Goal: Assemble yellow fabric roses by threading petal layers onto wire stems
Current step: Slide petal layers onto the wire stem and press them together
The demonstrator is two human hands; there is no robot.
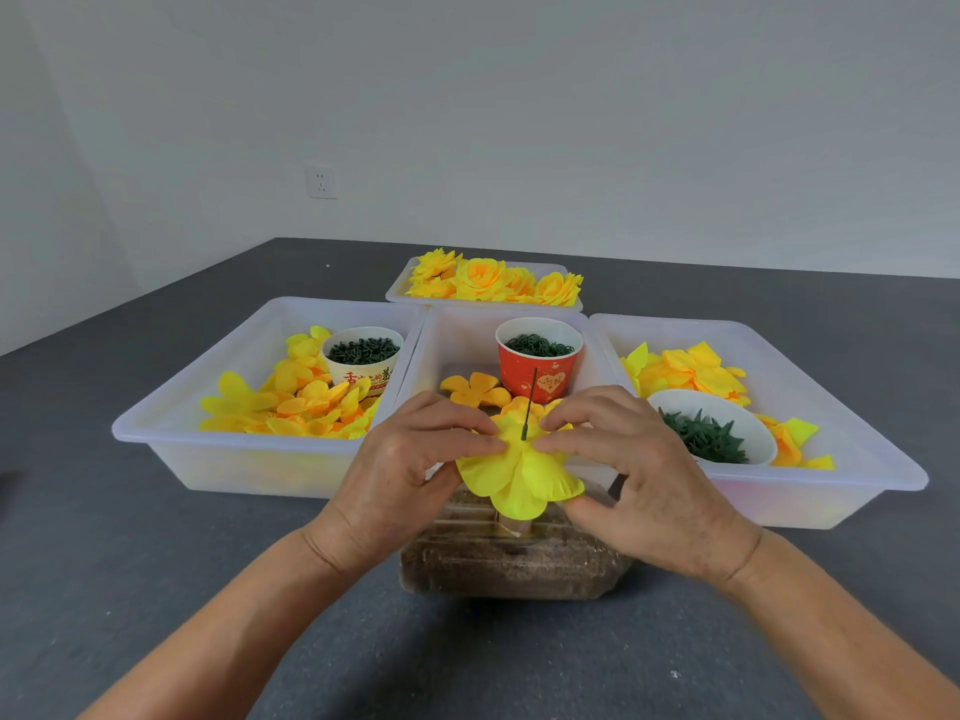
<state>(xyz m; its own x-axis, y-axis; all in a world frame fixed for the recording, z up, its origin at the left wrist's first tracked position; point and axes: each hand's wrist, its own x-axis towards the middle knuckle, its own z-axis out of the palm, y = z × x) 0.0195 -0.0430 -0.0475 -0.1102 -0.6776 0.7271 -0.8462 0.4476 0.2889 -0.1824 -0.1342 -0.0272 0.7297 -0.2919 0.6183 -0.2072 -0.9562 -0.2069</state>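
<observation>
My left hand and right hand pinch the petal layer around the wire stem; behind, the red cup print is unreadable.

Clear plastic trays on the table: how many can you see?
4: left tray, middle tray behind the hands, right tray, and far tray of finished roses. None looks hidden.

Both bare forearms reach forward and angle in toward each other. The left hand and right hand sit close together, backs up, fingers curled, each pinching between fingertips and thumb. The wrists are bent slightly inward.
</observation>
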